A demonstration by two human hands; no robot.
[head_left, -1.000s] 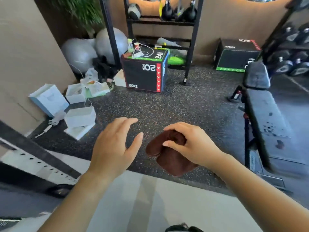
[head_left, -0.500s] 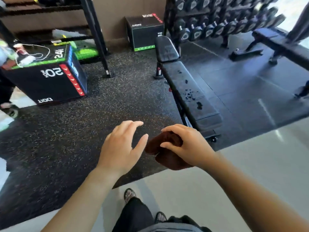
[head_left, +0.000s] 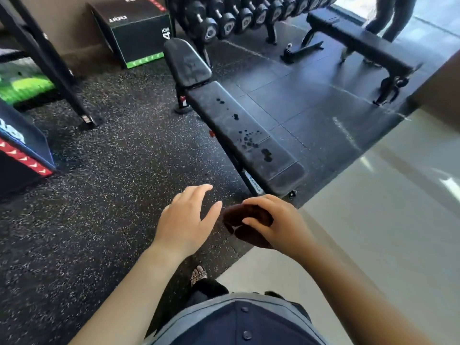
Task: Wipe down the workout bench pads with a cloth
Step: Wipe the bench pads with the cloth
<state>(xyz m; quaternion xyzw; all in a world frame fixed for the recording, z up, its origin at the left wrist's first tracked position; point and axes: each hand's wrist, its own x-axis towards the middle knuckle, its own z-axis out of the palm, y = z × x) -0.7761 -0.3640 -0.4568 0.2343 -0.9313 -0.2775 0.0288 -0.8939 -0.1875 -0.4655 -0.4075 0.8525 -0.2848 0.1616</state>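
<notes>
— Brown terry, by the look of it: the cloth [head_left: 245,221] is bunched up in the right hand [head_left: 276,221], low in the middle of the frame, held in the air short of the near end of the bench.

— How is it held?

— The right hand's fingers [head_left: 256,202] curl over the top and the thumb pinches it from the side, so it is wadded, not spread. The left hand [head_left: 185,221] is just beside it, fingers loosely spread and holding nothing.

— And how would you expect it to handle?

— Soft, light and limp, I'd judge. It would wipe better opened flat under the palm than as a ball; the free hand could tug a corner out.

— Where is the work?

— The long seat pad [head_left: 245,135], running from the centre of the frame toward the upper left, carries dark drops, thickest near its lower end. The raised back pad [head_left: 186,63] sits beyond it, dusty-looking.

— Room to move?

— Speckled rubber floor [head_left: 99,195] lies open on the left of the bench, dark tiles on the right. The pad's edges are narrow, so strokes should probably run lengthwise. A dumbbell rack [head_left: 236,18] and a black box [head_left: 139,33] stand behind, well apart from the near end.
</notes>
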